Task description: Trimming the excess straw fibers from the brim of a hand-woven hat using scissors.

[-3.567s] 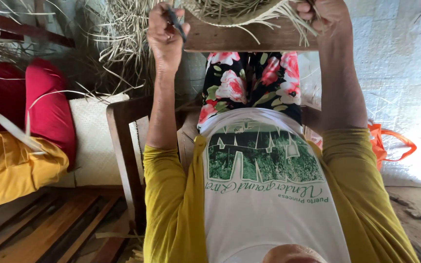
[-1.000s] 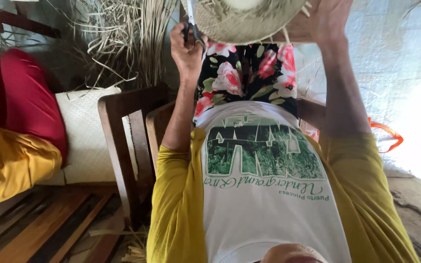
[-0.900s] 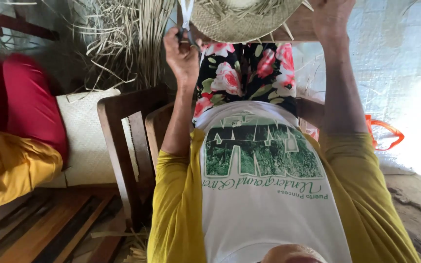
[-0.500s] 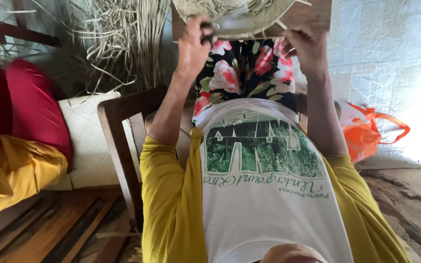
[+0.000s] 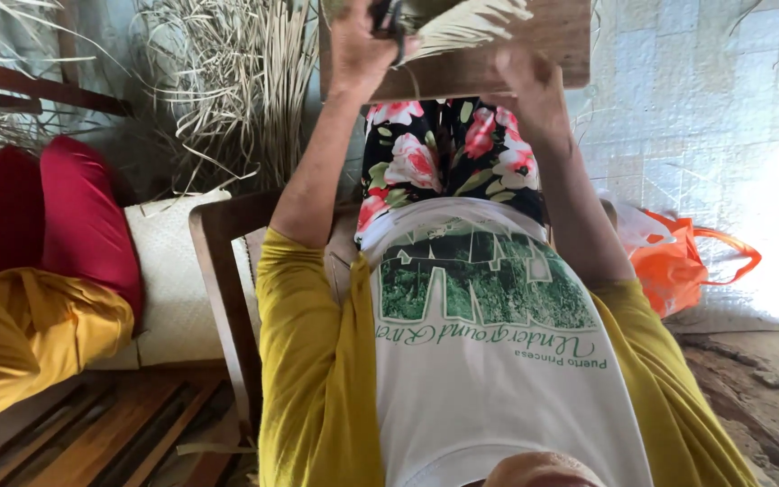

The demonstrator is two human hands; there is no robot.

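A wooden board (image 5: 507, 50) rests on my lap over a floral skirt (image 5: 435, 153), at the top of the head view. On it lies a woven straw piece (image 5: 466, 20) with loose fringe, mostly cut off by the frame's top edge. My left hand (image 5: 358, 45) is raised at the board's left side and grips dark-handled scissors (image 5: 388, 16) against the straw. My right hand (image 5: 529, 86) holds the board's near edge from below, fingers curled on it.
A bundle of dry straw strands (image 5: 227, 99) hangs at the upper left. Red cushions (image 5: 47, 216), a yellow cloth (image 5: 20, 334) and a cream woven cushion (image 5: 173, 280) lie left of a wooden chair frame (image 5: 223, 289). An orange plastic bag (image 5: 678, 266) sits at the right.
The straw piece and board have slid toward the top edge. My right hand dropped from the board's far side to its near edge. My left hand still holds the scissors.
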